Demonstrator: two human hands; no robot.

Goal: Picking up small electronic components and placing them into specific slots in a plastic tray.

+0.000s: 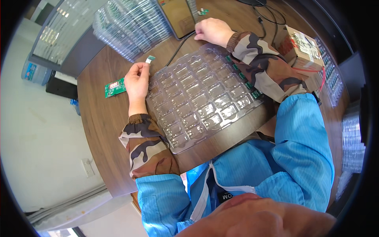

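Observation:
My left hand (137,81) rests on the brown table (98,114) at the left edge of a clear plastic tray (197,98) with many pockets. Its fingers pinch a small green and white part (150,59) held just above the tray's far left corner. My right hand (212,31) reaches past the tray's far edge, fingers curled down on the table beside a tablet-like screen (179,15) and a black cable (179,47). Whether it holds anything is hidden. Small green parts (246,85) fill the tray's right column, partly under my right sleeve.
A green circuit board (115,87) lies left of my left hand. Stacks of clear trays (130,23) stand at the far left. A cardboard box (302,47) with wires sits at the right, another small green part (203,12) lies beyond the screen.

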